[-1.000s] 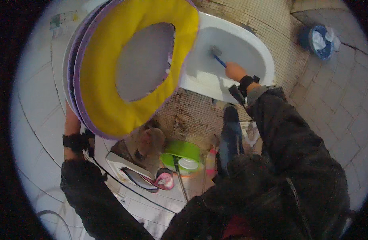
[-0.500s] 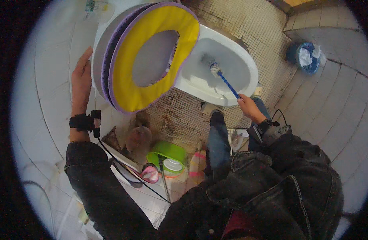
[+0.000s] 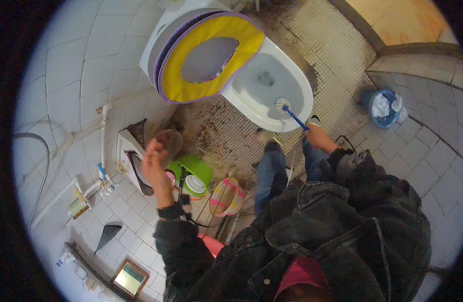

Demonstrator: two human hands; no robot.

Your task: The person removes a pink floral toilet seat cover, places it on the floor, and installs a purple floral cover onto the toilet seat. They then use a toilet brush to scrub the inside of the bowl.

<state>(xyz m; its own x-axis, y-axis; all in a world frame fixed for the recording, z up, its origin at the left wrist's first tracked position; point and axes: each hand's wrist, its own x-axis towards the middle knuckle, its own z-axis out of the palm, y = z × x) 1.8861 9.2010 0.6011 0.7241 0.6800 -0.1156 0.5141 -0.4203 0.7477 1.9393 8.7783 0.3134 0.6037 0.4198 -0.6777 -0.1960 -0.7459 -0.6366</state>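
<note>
My right hand [image 3: 320, 138] is closed around the blue handle of a toilet brush [image 3: 294, 117]. The brush's white head is inside the toilet bowl [image 3: 246, 114], against the inner wall near me. Water and a dark patch show in the drain at the bottom. Behind the bowl, the raised seat wears a yellow padded cover [image 3: 172, 70] with purple edging. My left hand [image 3: 155, 163] is in the air at the left, slightly blurred, fingers extended and holding nothing. Beneath it are a white shelf or box and a clear round container [image 3: 169, 143].
A green basket [image 3: 200, 170] and a pink-and-yellow striped item [image 3: 226, 197] stand left of my legs. A blue bin [image 3: 383, 122] with a white liner stands at the right wall. Pipes [image 3: 104, 136] run along the left wall; a framed mirror [image 3: 131, 278] is at lower left.
My left hand has come away from beside the raised seat, moving down and toward me. The brush head has moved from the bowl's middle to its near side. The view has shifted, too.
</note>
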